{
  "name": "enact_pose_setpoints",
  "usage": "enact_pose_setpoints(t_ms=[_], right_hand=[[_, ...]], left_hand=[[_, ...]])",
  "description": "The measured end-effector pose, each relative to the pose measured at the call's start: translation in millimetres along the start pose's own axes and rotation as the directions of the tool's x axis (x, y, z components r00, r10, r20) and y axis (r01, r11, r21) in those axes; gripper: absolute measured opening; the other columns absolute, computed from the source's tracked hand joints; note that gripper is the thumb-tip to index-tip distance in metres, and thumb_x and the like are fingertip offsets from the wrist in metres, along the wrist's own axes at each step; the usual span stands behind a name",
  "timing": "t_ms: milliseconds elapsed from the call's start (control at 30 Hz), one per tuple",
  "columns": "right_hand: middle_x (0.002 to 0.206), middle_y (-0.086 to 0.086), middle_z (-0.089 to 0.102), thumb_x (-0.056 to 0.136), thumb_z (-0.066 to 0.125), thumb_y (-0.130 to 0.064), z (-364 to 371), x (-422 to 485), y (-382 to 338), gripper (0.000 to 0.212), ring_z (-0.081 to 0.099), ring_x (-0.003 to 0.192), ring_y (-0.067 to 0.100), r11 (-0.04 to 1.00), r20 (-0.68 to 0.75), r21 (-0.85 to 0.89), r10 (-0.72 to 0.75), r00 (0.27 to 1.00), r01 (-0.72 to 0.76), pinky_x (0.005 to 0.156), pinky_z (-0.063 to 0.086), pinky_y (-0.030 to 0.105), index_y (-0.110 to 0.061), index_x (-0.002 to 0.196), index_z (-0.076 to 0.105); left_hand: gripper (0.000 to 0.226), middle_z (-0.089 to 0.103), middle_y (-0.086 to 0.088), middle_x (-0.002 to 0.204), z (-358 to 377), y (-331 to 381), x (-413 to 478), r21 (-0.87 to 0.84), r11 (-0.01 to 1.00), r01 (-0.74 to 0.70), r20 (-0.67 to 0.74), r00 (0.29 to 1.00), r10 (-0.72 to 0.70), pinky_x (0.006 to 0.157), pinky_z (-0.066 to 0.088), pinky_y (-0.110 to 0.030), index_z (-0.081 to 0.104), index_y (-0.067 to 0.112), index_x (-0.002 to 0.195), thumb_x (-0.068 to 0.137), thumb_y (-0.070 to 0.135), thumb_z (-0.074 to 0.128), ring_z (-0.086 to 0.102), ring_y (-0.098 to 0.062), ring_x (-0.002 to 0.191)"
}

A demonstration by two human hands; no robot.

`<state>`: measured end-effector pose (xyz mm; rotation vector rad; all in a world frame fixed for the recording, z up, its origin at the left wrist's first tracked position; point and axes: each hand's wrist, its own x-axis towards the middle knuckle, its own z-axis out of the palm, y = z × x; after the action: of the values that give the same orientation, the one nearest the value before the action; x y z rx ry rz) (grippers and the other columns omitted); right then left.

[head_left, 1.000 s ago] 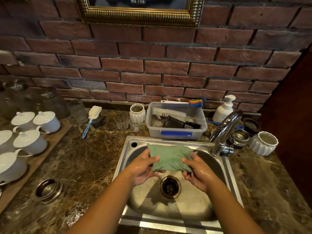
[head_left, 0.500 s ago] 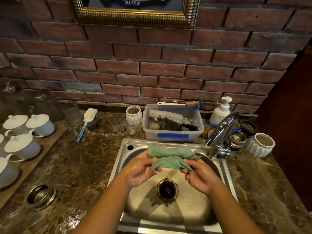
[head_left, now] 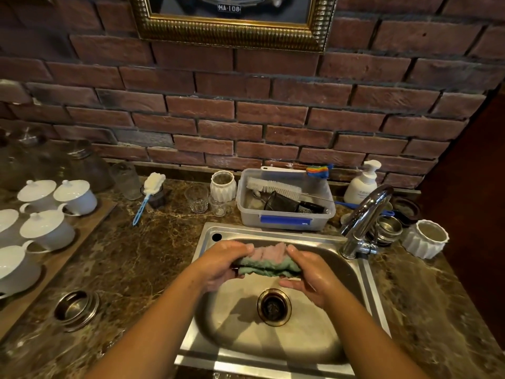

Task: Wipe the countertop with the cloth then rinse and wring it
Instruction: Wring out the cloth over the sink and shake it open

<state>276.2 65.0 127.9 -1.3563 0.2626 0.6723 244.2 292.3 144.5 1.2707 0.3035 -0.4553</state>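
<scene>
Hands: left hand (head_left: 221, 265) and right hand (head_left: 311, 274) each grip one end of cloth (head_left: 269, 262) | cloth: bunched, green with pink face up, held above sink (head_left: 273, 230) | faucet (head_left: 363, 217): just right | writing: "MA-108" in gilt-framed picture (head_left: 229, 8); pump bottle (head_left: 360, 184) label unreadable

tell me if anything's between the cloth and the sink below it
Nothing visible does. The left hand and right hand hold the cloth over the sink; only its drain lies below. The tap stands off to the right.
</scene>
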Motion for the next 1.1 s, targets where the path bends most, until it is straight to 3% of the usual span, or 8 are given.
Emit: enact_pose_setpoints(t_ms=[200, 267, 400, 500, 600, 767, 967, 1100], right_hand=[[0.09, 0.021, 0.076, 0.098, 0.065, -0.033, 21.6, -5.3, 4.9, 0.029, 0.068, 0.062, 0.019, 0.991, -0.206, -0.059, -0.132, 0.969, 0.123, 0.051, 0.059, 0.025, -0.005, 0.096, 0.073], [0.095, 0.024, 0.075, 0.1, 0.061, -0.031, 21.2, -9.1, 6.1, 0.03, 0.07, 0.062, 0.02, 0.99, -0.181, -0.051, -0.136, 0.974, 0.129, 0.051, 0.06, 0.024, -0.001, 0.1, 0.069], [0.11, 0.033, 0.066, 0.101, 0.06, -0.011, 10.7, -19.0, 11.2, 0.023, 0.076, 0.078, 0.037, 0.988, -0.092, 0.111, -0.096, 0.991, 0.106, 0.059, 0.064, 0.033, -0.005, 0.118, 0.046], [0.122, 0.024, 0.066, 0.095, 0.063, 0.0, -2.1, -23.5, 12.7, 0.043, 0.074, 0.1, 0.039, 0.991, 0.006, 0.087, -0.099, 0.995, 0.098, 0.081, 0.063, 0.047, -0.011, 0.133, 0.047], [0.124, 0.012, 0.072, 0.088, 0.068, 0.003, -15.2, -26.5, 2.4, 0.058, 0.071, 0.106, 0.031, 0.99, 0.175, -0.074, -0.109, 0.979, 0.123, 0.091, 0.055, 0.043, -0.021, 0.138, 0.052], [0.131, 0.001, 0.069, 0.064, 0.09, -0.043, -7.8, -31.3, -33.0, 0.086, 0.067, 0.12, 0.016, 0.94, 0.362, -0.214, -0.177, 0.915, 0.267, 0.096, 0.054, 0.033, -0.028, 0.14, 0.052], [0.105, 0.005, 0.075, 0.064, 0.081, -0.054, 16.1, -31.8, -66.7, 0.065, 0.072, 0.077, 0.005, 0.817, 0.416, -0.441, -0.181, 0.891, 0.372, 0.069, 0.058, 0.023, -0.021, 0.117, 0.062], [0.092, 0.003, 0.08, 0.071, 0.077, -0.053, 15.3, -28.8, -75.6, 0.05, 0.075, 0.082, 0.029, 0.777, 0.462, -0.452, -0.216, 0.86, 0.438, 0.081, 0.063, 0.038, -0.019, 0.107, 0.069]], left_hand=[[0.018, 0.067, -0.011, 0.085, 6.9, 7.5, 2.2, 0.096, 0.992, -0.079, -0.029, 0.996, 0.082, 0.048, 0.051, -0.02, 0.067, 0.016, 0.082, 0.099, 0.013, 0.062, 0.065, -0.016, 0.067], [0.005, 0.066, -0.012, 0.085, 7.5, 11.8, 2.0, 0.169, 0.981, -0.095, -0.034, 0.994, 0.102, 0.047, 0.051, -0.021, 0.061, 0.016, 0.096, 0.098, 0.012, 0.063, 0.066, -0.016, 0.065], [0.02, 0.063, -0.013, 0.092, 5.4, 37.1, 0.3, 0.35, 0.933, -0.081, -0.045, 0.994, 0.103, 0.056, 0.054, -0.026, 0.056, 0.013, 0.106, 0.092, 0.005, 0.069, 0.066, -0.019, 0.074], [0.017, 0.066, -0.008, 0.096, 12.9, 67.2, -1.2, 0.57, 0.813, -0.117, 0.094, 0.993, 0.076, 0.067, 0.053, -0.025, 0.065, 0.012, 0.101, 0.089, 0.001, 0.069, 0.064, -0.016, 0.084], [0.017, 0.068, -0.001, 0.099, 33.5, 98.7, -4.3, 0.759, 0.624, -0.183, 0.218, 0.976, 0.02, 0.068, 0.054, -0.018, 0.068, 0.016, 0.1, 0.089, 0.004, 0.069, 0.065, -0.011, 0.088], [0.019, 0.066, 0.002, 0.1, 67.9, 136.6, -4.5, 0.888, 0.36, -0.286, 0.325, 0.944, -0.052, 0.08, 0.056, -0.024, 0.068, 0.012, 0.11, 0.091, 0.007, 0.068, 0.064, -0.012, 0.095], [0.019, 0.069, -0.012, 0.115, 85.8, 162.0, -7.6, 0.868, 0.413, -0.275, 0.351, 0.929, -0.121, 0.088, 0.058, -0.032, 0.069, 0.008, 0.114, 0.096, 0.005, 0.063, 0.068, -0.021, 0.106], [0.024, 0.068, -0.019, 0.117, 76.7, 166.0, -9.4, 0.767, 0.603, -0.218, 0.366, 0.921, -0.132, 0.09, 0.056, -0.036, 0.068, 0.002, 0.118, 0.097, -0.002, 0.058, 0.068, -0.021, 0.102]])
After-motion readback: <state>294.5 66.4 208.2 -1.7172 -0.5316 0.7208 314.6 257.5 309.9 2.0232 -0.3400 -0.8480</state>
